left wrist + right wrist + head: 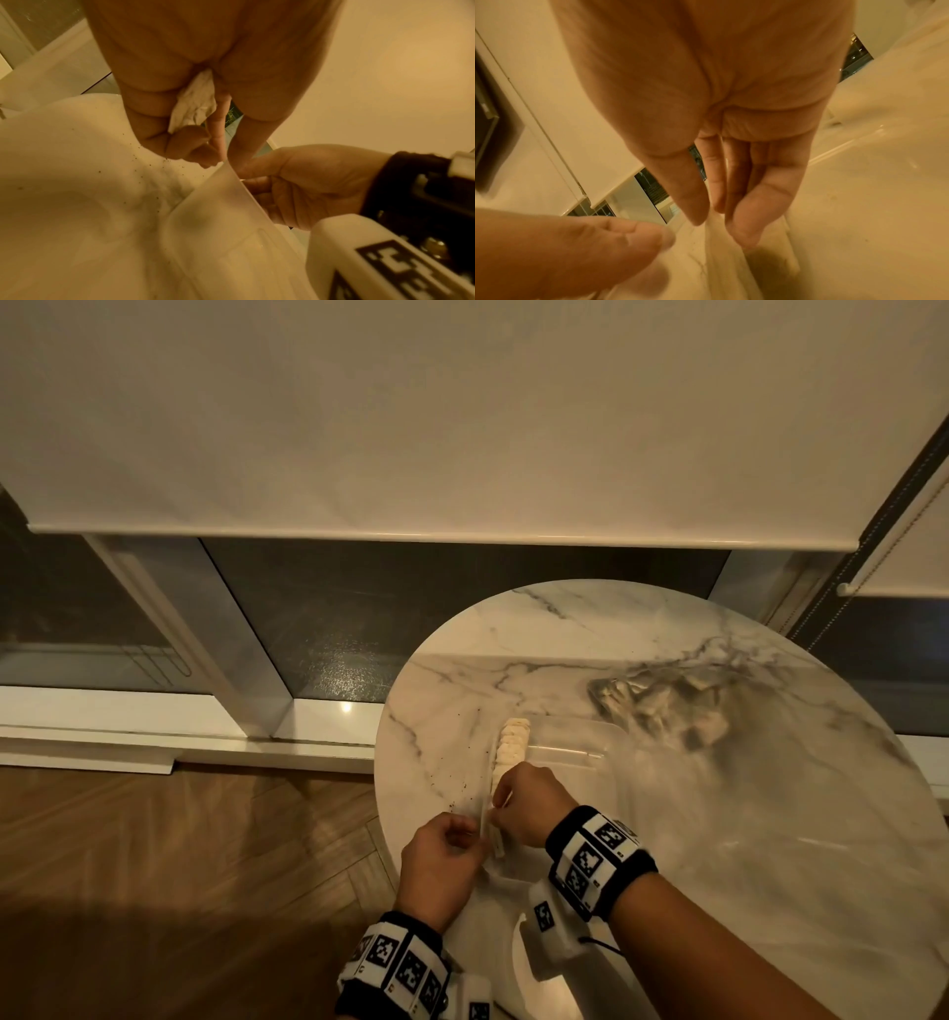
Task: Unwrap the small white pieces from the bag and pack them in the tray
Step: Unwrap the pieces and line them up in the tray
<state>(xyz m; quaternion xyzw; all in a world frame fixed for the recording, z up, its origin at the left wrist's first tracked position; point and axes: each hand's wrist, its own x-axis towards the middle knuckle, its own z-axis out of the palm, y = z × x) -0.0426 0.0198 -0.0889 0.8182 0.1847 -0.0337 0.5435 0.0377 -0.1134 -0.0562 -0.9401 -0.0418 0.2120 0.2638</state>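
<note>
Both our hands meet at the clear tray's (565,737) seven-o'clock edge: left hand (441,865) curled around crumpled wrapper (195,101), right hand (534,803) pinching a thin white piece (497,845).

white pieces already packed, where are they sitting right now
In the head view the white pieces sit in a row along the left edge of the clear tray, just beyond the right hand on the marble table.

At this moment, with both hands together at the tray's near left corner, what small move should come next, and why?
Probably peel the wrapper apart. The left hand and right hand pinch a thin clear wrapper between them, a crumpled white scrap sits in the left palm, and the tray holds one row of white pieces.
</note>
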